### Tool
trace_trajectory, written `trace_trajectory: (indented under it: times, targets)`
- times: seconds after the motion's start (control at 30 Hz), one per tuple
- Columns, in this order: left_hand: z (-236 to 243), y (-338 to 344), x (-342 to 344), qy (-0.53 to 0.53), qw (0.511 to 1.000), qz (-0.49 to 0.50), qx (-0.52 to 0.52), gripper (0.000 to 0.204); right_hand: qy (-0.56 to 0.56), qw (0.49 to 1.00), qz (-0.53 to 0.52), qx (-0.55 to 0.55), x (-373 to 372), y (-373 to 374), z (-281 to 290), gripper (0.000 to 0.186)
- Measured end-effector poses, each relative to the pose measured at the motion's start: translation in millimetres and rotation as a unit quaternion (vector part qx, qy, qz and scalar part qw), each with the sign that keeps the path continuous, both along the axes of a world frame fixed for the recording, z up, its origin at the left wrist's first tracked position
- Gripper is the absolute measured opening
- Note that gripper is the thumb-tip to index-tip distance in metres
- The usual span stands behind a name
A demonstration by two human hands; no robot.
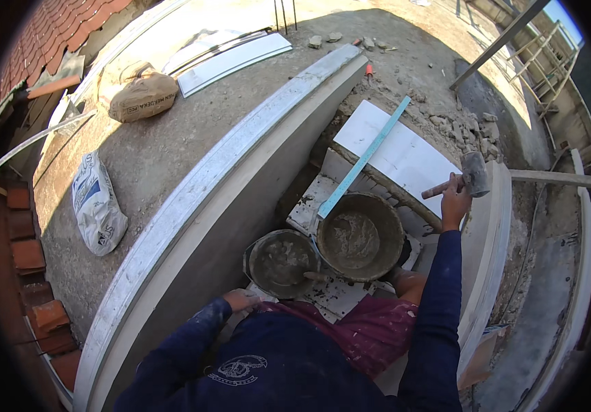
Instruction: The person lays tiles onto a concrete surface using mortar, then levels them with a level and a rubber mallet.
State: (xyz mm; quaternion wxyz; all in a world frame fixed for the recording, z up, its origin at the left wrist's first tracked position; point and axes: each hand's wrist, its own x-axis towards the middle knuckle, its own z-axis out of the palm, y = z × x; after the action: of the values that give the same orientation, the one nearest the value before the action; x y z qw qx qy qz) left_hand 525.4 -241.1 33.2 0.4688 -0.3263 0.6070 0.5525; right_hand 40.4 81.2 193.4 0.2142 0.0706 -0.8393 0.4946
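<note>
Mallet (475, 174) fills the right hand (455, 202); whether the left hand (240, 300) grips anything, I cannot tell. Likely a tapping step, next calling for careful aim.

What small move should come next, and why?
Probably a light tap of the mallet on the white slab's right end: the right hand holds its handle near that end, and the light-blue straightedge lies across the slab farther left.

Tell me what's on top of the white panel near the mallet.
A light-blue strip lies across the white panel, covering the surface directly beneath it. The mallet handle in the right hand also blocks a little of the panel from view.
</note>
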Motion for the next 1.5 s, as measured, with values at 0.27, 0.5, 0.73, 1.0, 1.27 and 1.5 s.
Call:
trace_trajectory:
  times: [0.27, 0.5, 0.73, 1.0, 1.27, 1.5]
  targets:
    - [-66.6, 34.1, 78.5, -0.009, 0.987, 0.144, 0.076, 0.090, -0.017, 0.981, -0.033, -0.192, 83.3, 22.9, 22.4, 0.019]
    - [19.0, 0.9, 12.2, -0.126, 0.973, -0.193, -0.033, 0.077, -0.215, 0.882, -0.031, -0.418, 76.8, 22.1, 22.3, 0.013]
    - [28.0, 8.6, -39.3, 0.072, 0.996, -0.038, -0.039, 0.064, -0.277, 0.837, -0.015, -0.472, 78.2, 26.1, 15.4, 0.017]
    - [54.4, 26.9, -77.9, -0.001, 0.943, -0.326, -0.063, 0.059, -0.299, 0.821, -0.035, -0.486, 75.4, 32.8, 21.0, 0.019]
    - [113.4, 31.6, -223.0, 0.297, 0.946, 0.125, 0.043, 0.028, -0.043, 0.925, -0.038, -0.376, 78.2, 32.7, 37.0, 0.026]
    - [72.9, 51.3, -391.4, 0.474, 0.855, 0.143, -0.153, 0.026, -0.087, 0.913, -0.062, -0.394, 102.2, 32.1, 42.1, 0.022]
